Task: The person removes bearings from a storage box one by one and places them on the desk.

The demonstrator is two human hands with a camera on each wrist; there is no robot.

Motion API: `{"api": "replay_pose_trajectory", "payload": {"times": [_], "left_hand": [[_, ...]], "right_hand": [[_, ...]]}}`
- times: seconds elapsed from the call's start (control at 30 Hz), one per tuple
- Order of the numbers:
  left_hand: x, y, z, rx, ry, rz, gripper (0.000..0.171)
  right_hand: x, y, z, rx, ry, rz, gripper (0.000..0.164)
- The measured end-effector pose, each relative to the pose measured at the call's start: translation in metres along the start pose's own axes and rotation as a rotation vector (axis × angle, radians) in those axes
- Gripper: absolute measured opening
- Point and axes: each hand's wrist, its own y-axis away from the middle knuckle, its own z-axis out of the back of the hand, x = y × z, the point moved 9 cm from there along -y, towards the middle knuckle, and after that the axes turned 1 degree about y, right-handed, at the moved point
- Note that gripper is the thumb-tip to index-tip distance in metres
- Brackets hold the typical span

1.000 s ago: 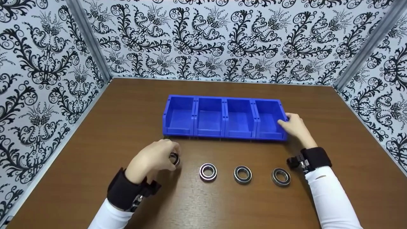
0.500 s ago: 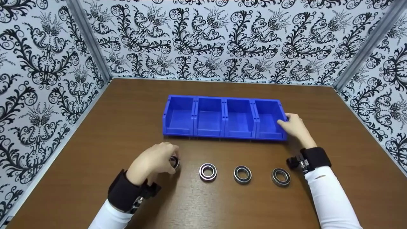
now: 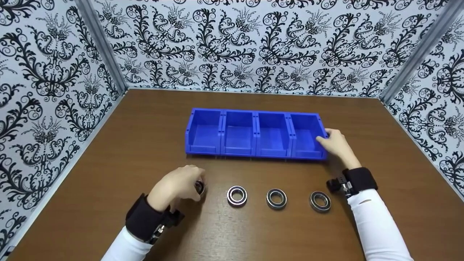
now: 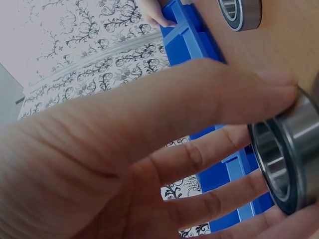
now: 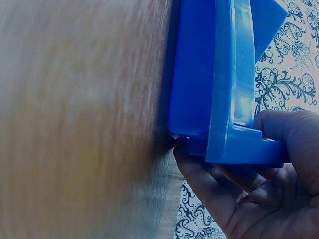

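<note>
Between thumb and fingers, my left hand [image 3: 177, 184] pinches a ball bearing [image 4: 284, 159], a steel ring with a dark seal. In the head view that bearing is partly hidden by the hand, low over the table left of the others. My right hand [image 3: 335, 144] grips the right side wall of a blue bin unit [image 3: 255, 153], its thumb inside the rightmost compartment and the fingers outside, as the right wrist view shows. Three more bearings lie flat in a row in front of the bins: a left one [image 3: 237, 196], a middle one [image 3: 276, 199] and a right one [image 3: 320, 202].
The brown table [image 3: 152, 127] is bounded by patterned walls [image 3: 253, 47] at the back and both sides. Grey metal posts [image 3: 101, 47] stand in the corners. A black strap with a small camera [image 3: 359, 181] is on each wrist.
My left hand has shifted slightly toward the front of the table with the pinched bearing. The right hand, the bin unit and the row of bearings stay in place.
</note>
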Motion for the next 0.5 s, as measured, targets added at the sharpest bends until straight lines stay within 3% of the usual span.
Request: {"api": "replay_pose_trajectory", "payload": {"times": [0.5], "left_hand": [[0.0021, -0.0007, -0.0092, 0.008, 0.018, -0.009, 0.030]], "right_hand": [[0.0000, -0.0010, 0.0018, -0.023, 0.010, 0.028, 0.054]]}}
